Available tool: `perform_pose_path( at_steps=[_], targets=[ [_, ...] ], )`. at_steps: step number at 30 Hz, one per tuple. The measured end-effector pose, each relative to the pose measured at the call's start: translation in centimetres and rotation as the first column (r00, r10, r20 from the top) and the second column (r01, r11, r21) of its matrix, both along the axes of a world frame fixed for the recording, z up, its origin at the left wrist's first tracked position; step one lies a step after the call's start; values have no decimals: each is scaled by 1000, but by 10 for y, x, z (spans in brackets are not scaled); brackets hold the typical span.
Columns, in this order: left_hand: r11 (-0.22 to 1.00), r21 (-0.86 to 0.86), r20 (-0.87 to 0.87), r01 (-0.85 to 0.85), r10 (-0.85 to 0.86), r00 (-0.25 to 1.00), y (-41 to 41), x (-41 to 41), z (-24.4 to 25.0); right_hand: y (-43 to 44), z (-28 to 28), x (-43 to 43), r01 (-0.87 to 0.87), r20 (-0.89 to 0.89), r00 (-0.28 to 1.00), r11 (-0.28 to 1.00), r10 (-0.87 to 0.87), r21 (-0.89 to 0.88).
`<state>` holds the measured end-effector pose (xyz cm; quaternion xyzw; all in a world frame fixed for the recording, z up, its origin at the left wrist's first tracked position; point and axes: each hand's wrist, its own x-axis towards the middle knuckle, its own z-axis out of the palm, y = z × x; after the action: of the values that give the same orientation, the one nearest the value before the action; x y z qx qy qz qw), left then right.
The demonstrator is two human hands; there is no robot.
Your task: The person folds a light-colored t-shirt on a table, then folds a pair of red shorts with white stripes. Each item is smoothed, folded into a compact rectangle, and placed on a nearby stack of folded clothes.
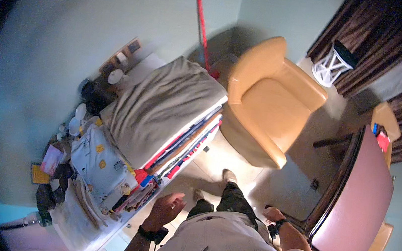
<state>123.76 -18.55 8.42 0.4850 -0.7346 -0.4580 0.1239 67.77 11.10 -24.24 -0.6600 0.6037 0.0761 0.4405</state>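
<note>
My left hand (169, 207), with a black band on its wrist, hangs empty beside the piled table, its fingers loosely bent and apart. Just beyond it lie folded cloths with a red and blue edge and a light printed cloth (100, 154). A tall stack of folded fabrics is topped by a grey-brown cloth (165, 109). My right hand (273, 215), also with a dark band at the wrist, is low at my right side near the dark-edged pink table; its fingers are partly hidden, and whether it holds anything is unclear.
A tan armchair (277, 112) stands ahead, past my feet. The pink tabletop (357, 207) is at the right, with tan chairs behind it. A red pole (201, 26) leans at the wall. A white stool (330, 68) with a dark seat stands near brown curtains (375, 45).
</note>
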Motion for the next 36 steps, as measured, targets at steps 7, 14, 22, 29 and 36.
perform_pose_path(
  at_steps=[7, 14, 22, 29, 36],
  targets=[
    [933, 248, 345, 261, -336, 876, 67, 44, -228, 7, 55, 1, 206, -321, 914, 966, -247, -156],
    [420, -354, 330, 836, -780, 532, 22, -66, -283, -40, 222, -72, 833, 211, 513, 423, -832, -357],
    [833, 472, 64, 290, -360, 931, -10, -359, -188, 61, 278, -221, 711, 244, 88, -110, -966, -694],
    [804, 450, 82, 388, -470, 879, -46, -532, -171, 92, 215, -273, 692, 44, -33, -54, -998, -720],
    [678, 394, 63, 620, -693, 718, -115, -678, -213, 36, 199, -364, 722, -60, -92, -25, -994, -692]
  ],
)
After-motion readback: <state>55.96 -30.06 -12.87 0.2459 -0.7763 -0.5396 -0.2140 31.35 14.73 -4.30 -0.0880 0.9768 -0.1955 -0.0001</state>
